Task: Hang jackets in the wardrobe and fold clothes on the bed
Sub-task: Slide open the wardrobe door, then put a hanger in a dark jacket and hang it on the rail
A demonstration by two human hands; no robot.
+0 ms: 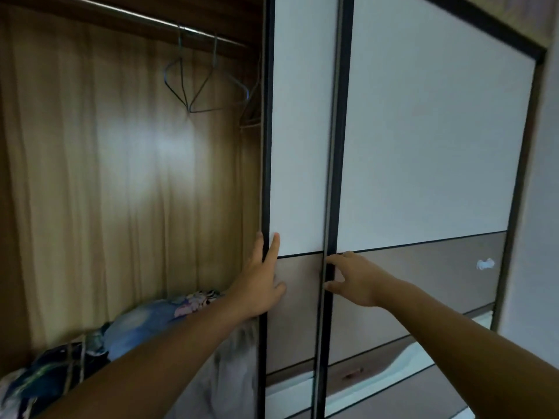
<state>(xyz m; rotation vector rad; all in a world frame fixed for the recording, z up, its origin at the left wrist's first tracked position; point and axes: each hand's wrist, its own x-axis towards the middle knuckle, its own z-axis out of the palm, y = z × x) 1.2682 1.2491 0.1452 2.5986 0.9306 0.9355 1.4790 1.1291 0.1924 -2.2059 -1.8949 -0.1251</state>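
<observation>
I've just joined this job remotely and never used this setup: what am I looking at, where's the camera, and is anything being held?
There is no machine: a person works with bare hands, and the single picture comes from a camera on their head. It faces a wardrobe. The left hand lies with straight fingers along the edge of the left door panel; the right hand curls its fingers on the dark edge strip of the right door panel. Neither holds clothing. Inside, empty wire hangers hang on the rail, and a pile of clothes lies below.
</observation>
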